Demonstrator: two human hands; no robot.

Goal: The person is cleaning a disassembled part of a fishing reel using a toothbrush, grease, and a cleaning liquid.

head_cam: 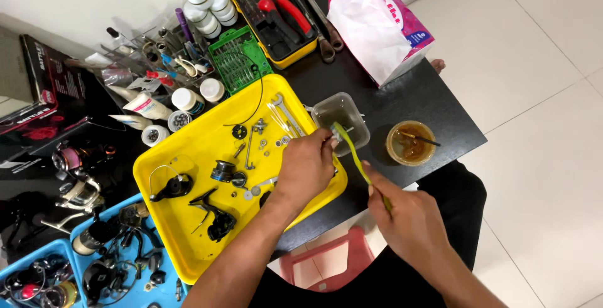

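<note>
The left hand (306, 165) has its fingers curled shut around something small, hidden inside the grip, held at the near rim of a clear plastic tub (342, 114). The right hand (408, 220) is closed on the handle end of a yellow-green toothbrush (355, 156), whose bristle head meets the left fingers. The brush looks light and slim, a smooth plastic stick with some flex, best gripped low on the handle as here. The hidden piece is probably a small hard part, likely slippery, so a firm pinch suits it.

The tub is thin-walled and would tip easily. Beside it stands a round jar of brown grease (411, 143) with a stick in it. Left of the hands, a glossy yellow tray (188, 245) carries dark fishing-reel parts, washers and screws on the black table (433, 104).
</note>
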